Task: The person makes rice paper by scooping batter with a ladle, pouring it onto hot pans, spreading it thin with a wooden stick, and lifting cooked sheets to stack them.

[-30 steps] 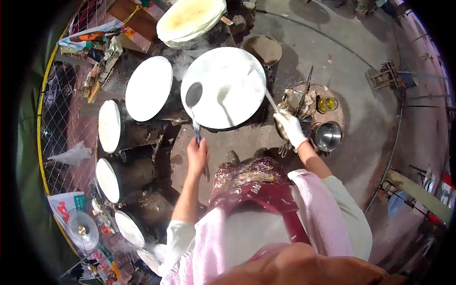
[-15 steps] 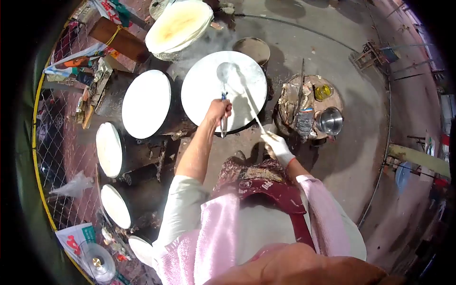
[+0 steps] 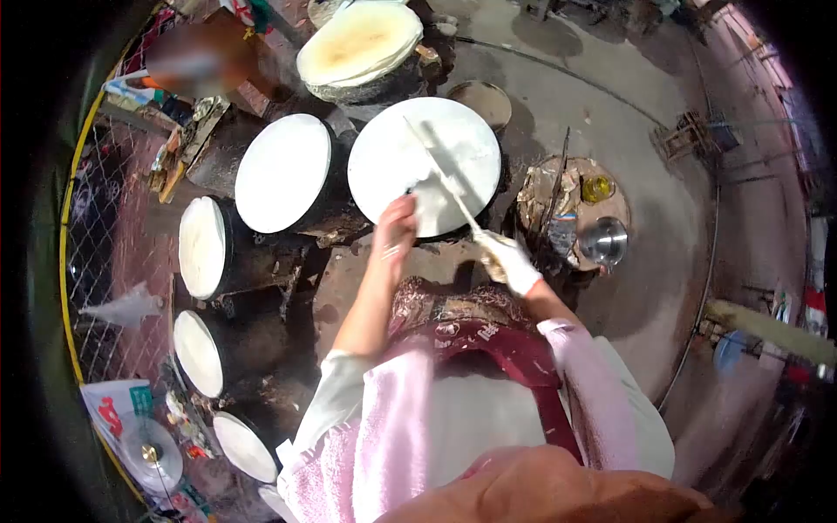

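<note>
Head view, looking down past a person's apron (image 3: 449,336) at a ring of round griddles. The main griddle (image 3: 450,236) stands straight ahead, just beyond the two hands, with a white layer (image 3: 379,152) over most of its top.

The gloved right hand (image 3: 507,261) is clamped on a pale stick (image 3: 443,177), which slants from the near right edge across the griddle to beyond its middle. The bare left hand (image 3: 397,228) is at the near left edge of the griddle, its fingers curled but blurred; I cannot tell whether it grips anything.

The work on this griddle looks partway along. The layer reaches nearly to the rim, but a brighter, uneven patch near the hands suggests that the surface is not yet finished. No browning shows on it.

Elsewhere, a stack (image 3: 362,42) of thin rounds beyond the griddle is golden on top and appears done. To the left, a smooth white round (image 3: 283,173) and a smaller, cream-toned round (image 3: 201,247) lie on their own griddles, apparently covered but not browned.

On the right, well apart from the stack, a stand (image 3: 586,167) bears a yellow jar (image 3: 597,188) and a metal pot (image 3: 602,241).
</note>
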`<state>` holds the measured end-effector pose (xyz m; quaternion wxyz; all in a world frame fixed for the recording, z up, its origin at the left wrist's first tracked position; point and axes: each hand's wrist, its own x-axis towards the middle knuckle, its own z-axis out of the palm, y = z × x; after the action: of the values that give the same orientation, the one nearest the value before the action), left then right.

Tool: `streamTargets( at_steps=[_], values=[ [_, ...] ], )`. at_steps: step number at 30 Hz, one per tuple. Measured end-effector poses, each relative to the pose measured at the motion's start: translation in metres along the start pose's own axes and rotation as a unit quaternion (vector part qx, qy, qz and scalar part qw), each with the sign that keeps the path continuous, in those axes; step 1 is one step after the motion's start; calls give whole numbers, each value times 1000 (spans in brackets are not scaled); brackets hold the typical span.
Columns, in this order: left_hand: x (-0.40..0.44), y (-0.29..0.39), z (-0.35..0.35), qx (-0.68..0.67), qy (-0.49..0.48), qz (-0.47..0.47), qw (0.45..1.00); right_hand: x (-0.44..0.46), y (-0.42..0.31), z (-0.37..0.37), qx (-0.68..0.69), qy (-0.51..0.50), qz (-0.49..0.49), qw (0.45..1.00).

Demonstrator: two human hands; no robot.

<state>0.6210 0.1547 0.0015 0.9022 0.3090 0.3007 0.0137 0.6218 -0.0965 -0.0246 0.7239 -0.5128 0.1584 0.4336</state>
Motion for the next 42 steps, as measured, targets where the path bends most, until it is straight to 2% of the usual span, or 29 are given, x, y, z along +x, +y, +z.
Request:
streamTargets(
  at_steps=[1,3,5,8,9,11,13,15,16,17,18,19,20,21,22,23,25,26,28,30,32,34,35,37,39,40,41,42],
  values=[
    [16,0,-65,-265,-236,-91,930,-6,-10,-16,-34,17,-54,998],
    [-38,10,-65,-263,-343,-172,885,-4,-29,-41,-37,108,-108,988],
    [-80,11,-50,-143,-228,-92,959,7,-46,-68,-113,151,-87,978],
    [-109,35,-26,-174,-219,-65,958,74,-21,-108,-217,144,-277,925],
    [-116,42,-16,-286,-224,-82,928,76,-25,-100,-272,155,-326,892],
    [-127,51,-15,-342,-199,-105,912,72,-32,-95,-271,155,-189,931],
    [-136,49,-50,-266,-138,-56,953,75,-9,-87,-376,161,-281,868],
    [-158,60,-86,-236,-167,-37,957,51,6,-55,-461,104,-241,848],
    [-177,70,-96,-143,-79,11,987,39,10,-42,-472,50,-211,855],
    [-197,82,-99,-47,13,55,997,31,16,-33,-480,-1,-180,858],
    [-216,95,-103,49,104,92,989,30,28,-34,-466,-15,-223,856],
    [-231,99,-107,135,155,123,971,37,36,-30,-450,-27,-268,852],
    [-244,106,-125,171,187,146,956,26,30,2,-353,35,-225,908],
    [-259,115,-147,207,219,167,939,41,42,2,-287,72,-220,930],
    [-267,121,-177,221,198,215,931,56,54,2,-217,109,-219,945],
    [-280,135,-196,185,177,198,946,54,55,25,-222,117,-146,957],
    [-304,166,-229,112,125,167,972,73,79,71,-315,25,-167,934],
    [-310,175,-253,61,93,168,979,70,83,114,-311,6,-148,939],
    [-322,182,-287,-6,100,153,983,64,93,201,-303,-33,-111,946],
    [-334,187,-319,-61,106,134,983,65,97,278,-316,-32,-19,948],
    [-346,193,-354,-95,105,137,980,79,115,342,-340,-102,-60,933],
    [-356,204,-378,-97,118,146,977,107,136,388,-347,-211,-194,893],
    [-360,215,-383,-88,134,151,976,137,144,402,-347,-225,-208,886],
    [-366,233,-397,-87,151,160,972,176,150,442,-366,-199,-239,877],
    [-368,251,-415,-103,161,169,967,178,130,508,-522,-115,-240,810],
    [-367,259,-424,-114,167,183,962,216,130,520,-604,-105,-269,743],
    [-366,269,-433,-117,171,193,959,267,141,527,-562,-113,-279,770],
    [-363,278,-438,-144,171,207,953,279,135,555,-558,-112,-275,775]
  ],
)
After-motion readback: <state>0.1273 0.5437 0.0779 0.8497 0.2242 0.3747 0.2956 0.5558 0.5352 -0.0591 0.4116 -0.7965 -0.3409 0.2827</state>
